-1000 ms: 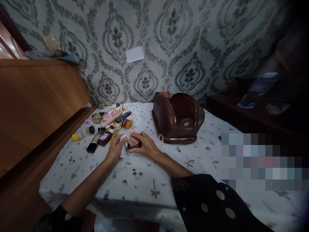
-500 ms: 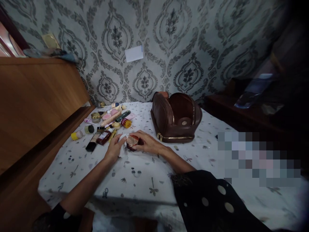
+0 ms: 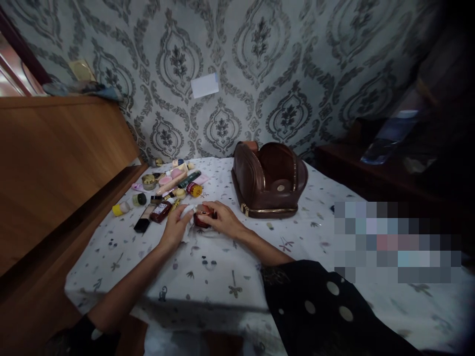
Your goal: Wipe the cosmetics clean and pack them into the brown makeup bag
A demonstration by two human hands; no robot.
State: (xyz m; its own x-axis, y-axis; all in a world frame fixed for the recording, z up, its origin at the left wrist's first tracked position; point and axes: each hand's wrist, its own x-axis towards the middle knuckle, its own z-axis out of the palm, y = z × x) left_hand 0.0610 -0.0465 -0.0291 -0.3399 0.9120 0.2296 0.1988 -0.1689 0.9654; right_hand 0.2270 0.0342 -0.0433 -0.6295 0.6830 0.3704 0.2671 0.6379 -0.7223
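Observation:
My right hand point(image 3: 223, 220) is closed round a small reddish-brown cosmetic jar point(image 3: 202, 217), held just above the cloth in front of me. My left hand point(image 3: 175, 227) grips a crumpled white tissue point(image 3: 189, 220) and presses it against the jar's left side. Left of my hands lie a dark red bottle point(image 3: 161, 211), a black-capped foundation bottle point(image 3: 143, 220) and a small jar with a yellow lid point(image 3: 195, 189). Beyond them sit a dark green tube point(image 3: 189, 179) and a round gold-rimmed jar point(image 3: 149, 181). The jar's far side is hidden by my fingers.
A brown leather bag point(image 3: 267, 185) stands unzipped at the back, right of centre. The table's white patterned cloth point(image 3: 208, 291) lies under everything. A wooden panel point(image 3: 63, 163) rises along the left, and a clear plastic bottle point(image 3: 389, 138) is at the right.
The jar has turned in my right hand, so its round top faces me less and its side shows more. The tissue stays against it in my left hand.

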